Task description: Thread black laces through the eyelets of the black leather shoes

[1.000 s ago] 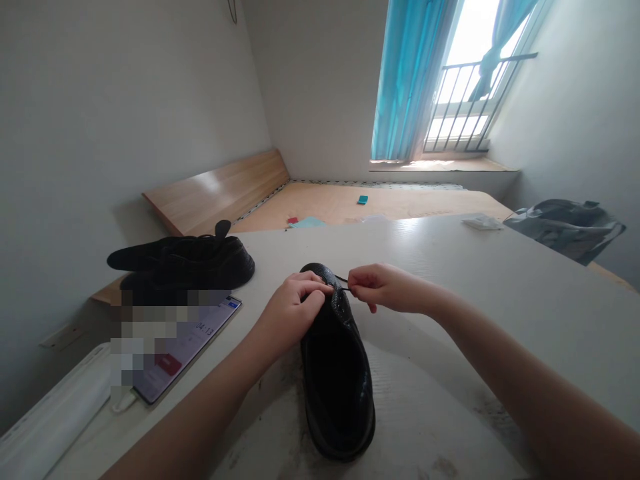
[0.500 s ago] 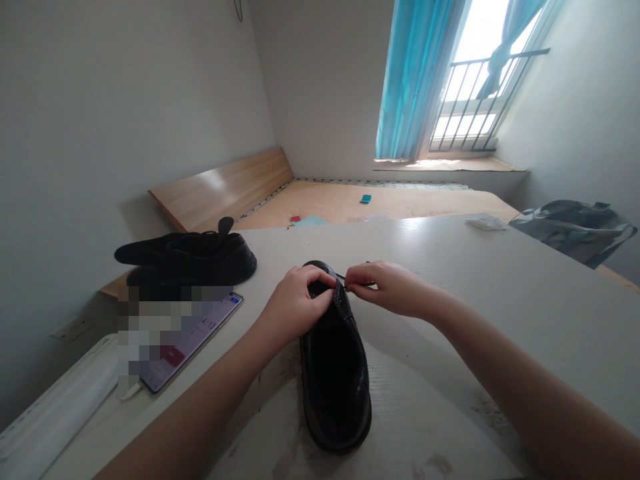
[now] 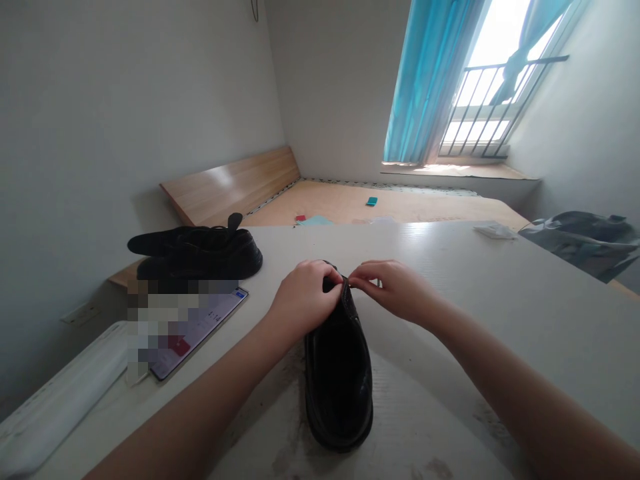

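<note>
A black leather shoe (image 3: 340,393) lies on the white table, its heel towards me and its toe largely covered by my hands. With thumb and fingers, my left hand (image 3: 307,297) pinches the edge of the shoe's eyelet flap. Right against the outer side of that flap, my right hand (image 3: 387,287) is closed in a pinch on the dark shoelace, which is mostly hidden by the fingertips. The fingertips of both hands nearly meet at the flap. Another black shoe (image 3: 225,257) sits at the left with its tongue sticking up and a dark insole beside it.
A phone (image 3: 200,337), partly pixelated, lies on the table (image 3: 440,333) at the left, near a long white wrapped roll (image 3: 65,400). A small clear plastic packet (image 3: 495,231) rests at the far right edge. Beyond are a wooden bed (image 3: 340,197) and a grey bag (image 3: 585,240).
My right hand has come in closer to the flap, its fingertips now almost touching those of my left hand. The whole view has shifted slightly; the shoe stays in place.
</note>
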